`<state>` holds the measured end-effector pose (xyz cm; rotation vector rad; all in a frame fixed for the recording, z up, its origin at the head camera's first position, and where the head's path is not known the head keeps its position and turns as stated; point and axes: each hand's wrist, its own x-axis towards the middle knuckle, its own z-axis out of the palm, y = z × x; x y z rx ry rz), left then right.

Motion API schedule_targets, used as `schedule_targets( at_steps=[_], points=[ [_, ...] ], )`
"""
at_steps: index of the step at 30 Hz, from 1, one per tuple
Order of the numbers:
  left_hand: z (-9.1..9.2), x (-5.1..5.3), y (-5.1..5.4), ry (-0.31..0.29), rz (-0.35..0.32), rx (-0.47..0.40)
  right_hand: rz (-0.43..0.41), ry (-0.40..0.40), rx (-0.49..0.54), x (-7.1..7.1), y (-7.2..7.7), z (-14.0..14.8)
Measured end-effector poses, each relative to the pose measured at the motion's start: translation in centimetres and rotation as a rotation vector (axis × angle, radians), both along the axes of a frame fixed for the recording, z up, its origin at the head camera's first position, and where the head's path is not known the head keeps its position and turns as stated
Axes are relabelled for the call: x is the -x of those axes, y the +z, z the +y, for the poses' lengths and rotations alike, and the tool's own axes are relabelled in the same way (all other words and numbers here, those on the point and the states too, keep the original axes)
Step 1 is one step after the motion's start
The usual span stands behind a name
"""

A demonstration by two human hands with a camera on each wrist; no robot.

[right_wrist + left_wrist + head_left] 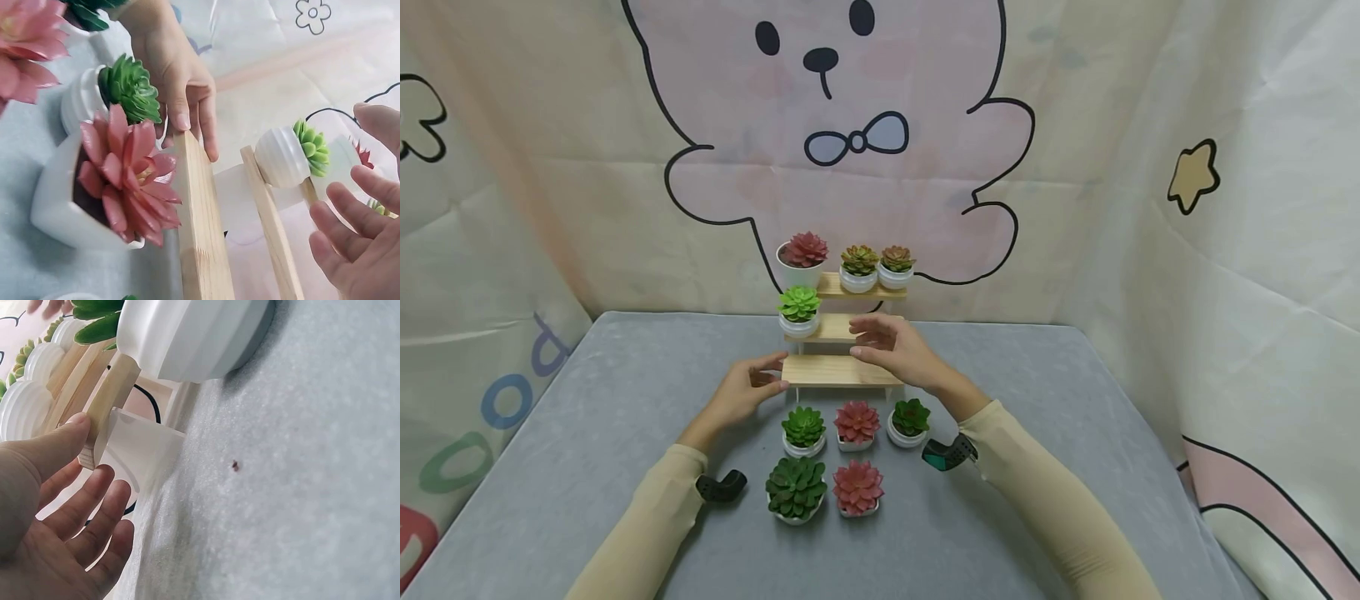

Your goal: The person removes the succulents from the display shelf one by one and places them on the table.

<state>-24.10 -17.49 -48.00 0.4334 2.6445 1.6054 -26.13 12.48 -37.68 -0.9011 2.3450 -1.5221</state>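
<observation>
A tiered wooden plant stand (841, 372) with pale plank shelves and clear supports stands on the grey cloth. My left hand (741, 392) pinches the left end of its lowest plank (103, 412) between thumb and fingers. My right hand (898, 350) hovers over the stand's right side with relaxed fingers and holds nothing. On the middle plank's left end sits a bright green potted succulent (799, 305). The top plank bears a red succulent (802, 254) in a white pot and two small green-orange succulents, one on the right (896, 260). No pot sits on the lowest plank.
In front of the stand, several white-potted succulents stand on the cloth: a green one (803, 427), a pink one (857, 422), a dark green one (910, 418), a larger dark green one (796, 490) and another pink one (858, 488). A printed curtain (1075, 167) hangs behind.
</observation>
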Motion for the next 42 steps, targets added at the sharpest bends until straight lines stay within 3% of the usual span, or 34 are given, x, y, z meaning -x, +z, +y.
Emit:
schedule_targets(
  at_steps=[15, 29, 42],
  points=[
    [-0.1, 0.1, -0.2, -0.010, 0.007, -0.017, -0.028, -0.116, -0.014, 2.5, -0.2, -3.8],
    [-0.1, 0.1, 0.0, -0.005, -0.006, -0.017, 0.002, -0.148, -0.058, 4.2, -0.8, -6.8],
    [-0.1, 0.0, 0.1, -0.014, 0.005, -0.018, -0.028, -0.211, -0.073, 4.5, -0.7, -8.7]
  ],
)
